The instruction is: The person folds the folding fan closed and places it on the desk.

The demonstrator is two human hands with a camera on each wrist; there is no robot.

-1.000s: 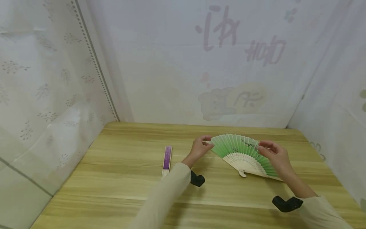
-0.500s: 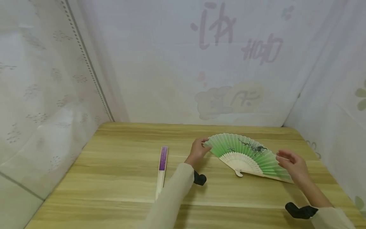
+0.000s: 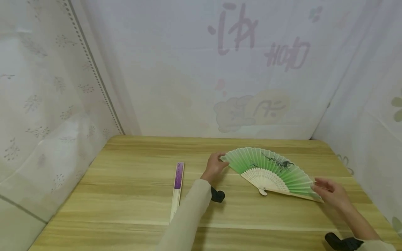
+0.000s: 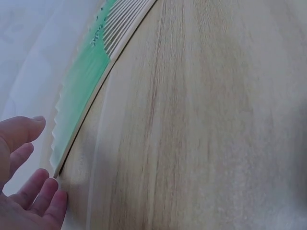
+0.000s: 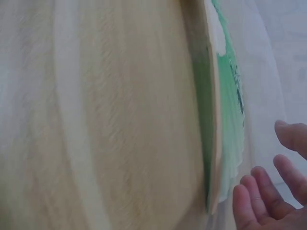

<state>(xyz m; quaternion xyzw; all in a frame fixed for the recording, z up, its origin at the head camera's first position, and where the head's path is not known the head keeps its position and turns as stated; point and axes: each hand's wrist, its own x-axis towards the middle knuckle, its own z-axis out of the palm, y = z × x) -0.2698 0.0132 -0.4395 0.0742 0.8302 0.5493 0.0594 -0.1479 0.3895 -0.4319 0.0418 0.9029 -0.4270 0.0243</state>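
Green fan [image 3: 273, 170]: spread out wide over the right half of the table [image 3: 125, 195], pivot end toward the person, pale ribs below and a dark branch print up on the green part, can't really tell if its right end sits flat on the wood
Left hand [image 3: 215, 165]: at the left tip of the green fan, pretty loose, thumb well apart from the fingers, no grip going on, can't tell if anything actually touches
Right hand [image 3: 334, 193]: same deal at the right tip, fingers loosely bent and spread from the thumb, not holding anything, contact hard to call
Purple fan [image 3: 178, 186]: folded up, left of the green fan and well apart from it, lower end running down to the left sleeve [image 3: 191, 209]
Wrists: a black piece [image 3: 217, 195] on the left one, another black piece [image 3: 342, 241] on the right
Backdrop: pale printed cloth [image 3: 176, 69] behind the table, with faint lettering and a cartoon shape
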